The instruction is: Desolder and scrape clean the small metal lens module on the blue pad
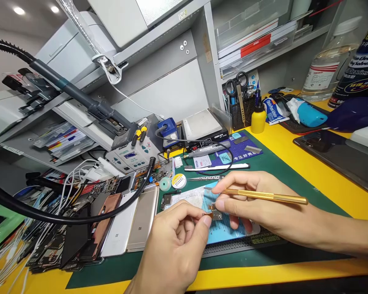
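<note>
My left hand pinches one edge of a small phone part with an orange flex cable and a silver metal plate. In my right hand lies a gold-handled craft knife, its thin tip pointing left past my index finger. My right thumb reaches the upper edge of the small part; whether it presses on it I cannot tell. Beneath both hands a light blue sheet lies on a phone-sized panel, partly hidden by my fingers. Silver tweezers rest just behind.
Phones and loose boards crowd the left. A black flexible tube arches over them. At the back are a soldering station, a heating plate and a white brush. A yellow bottle and a dark phone stand and lie right.
</note>
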Tool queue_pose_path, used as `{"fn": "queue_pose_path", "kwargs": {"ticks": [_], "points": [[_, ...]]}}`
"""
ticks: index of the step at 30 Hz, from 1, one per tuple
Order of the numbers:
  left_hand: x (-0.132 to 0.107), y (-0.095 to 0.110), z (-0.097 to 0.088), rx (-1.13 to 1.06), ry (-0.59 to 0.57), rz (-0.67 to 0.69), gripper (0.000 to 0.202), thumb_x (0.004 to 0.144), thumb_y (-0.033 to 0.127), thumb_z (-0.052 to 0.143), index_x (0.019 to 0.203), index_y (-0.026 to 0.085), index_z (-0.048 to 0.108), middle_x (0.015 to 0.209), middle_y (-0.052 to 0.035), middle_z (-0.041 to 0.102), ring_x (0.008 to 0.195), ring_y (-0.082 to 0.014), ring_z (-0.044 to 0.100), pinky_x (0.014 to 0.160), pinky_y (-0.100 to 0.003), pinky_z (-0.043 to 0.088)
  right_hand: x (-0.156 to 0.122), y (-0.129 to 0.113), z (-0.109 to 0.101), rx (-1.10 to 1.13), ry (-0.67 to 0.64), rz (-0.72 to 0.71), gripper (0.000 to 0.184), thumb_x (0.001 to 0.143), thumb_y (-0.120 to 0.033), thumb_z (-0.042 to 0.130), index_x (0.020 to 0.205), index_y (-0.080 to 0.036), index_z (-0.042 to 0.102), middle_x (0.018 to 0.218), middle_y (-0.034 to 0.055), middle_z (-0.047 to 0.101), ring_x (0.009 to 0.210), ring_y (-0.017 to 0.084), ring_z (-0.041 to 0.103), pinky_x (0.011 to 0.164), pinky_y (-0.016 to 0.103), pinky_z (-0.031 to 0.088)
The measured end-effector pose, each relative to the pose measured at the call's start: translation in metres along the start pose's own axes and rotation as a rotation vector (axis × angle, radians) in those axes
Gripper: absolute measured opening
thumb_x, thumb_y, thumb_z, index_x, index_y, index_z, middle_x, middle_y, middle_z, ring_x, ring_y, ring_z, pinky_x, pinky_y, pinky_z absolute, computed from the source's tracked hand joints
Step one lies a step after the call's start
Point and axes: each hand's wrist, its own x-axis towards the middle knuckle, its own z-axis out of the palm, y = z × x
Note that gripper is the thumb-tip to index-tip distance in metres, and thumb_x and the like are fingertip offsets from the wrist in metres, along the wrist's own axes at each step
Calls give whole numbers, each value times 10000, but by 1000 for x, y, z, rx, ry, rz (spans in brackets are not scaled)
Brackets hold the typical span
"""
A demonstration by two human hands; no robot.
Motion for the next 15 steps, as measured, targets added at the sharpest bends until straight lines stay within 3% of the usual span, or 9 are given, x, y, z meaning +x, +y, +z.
{"fn": "queue_pose_path", "kwargs": {"ticks": [6,15], "points": [[-1,2,-5,-132,-110,-177,301,987,446,626,873,177,700,658,14,496,570,-101,401,496,-213,317,1,-1,0,13,-11,22,193,945,-367,807,1002,-211,710,654,-39,718,572,106,634,508,179,481],[4,12,-4,-166,-110,-162,390,960,520,625,783,173,651,625,21,475,545,-96,368,472,-222,292,0,-5,2,-23,5,21,194,947,-363,794,998,-201,701,648,-37,705,567,112,621,505,192,477]]}}
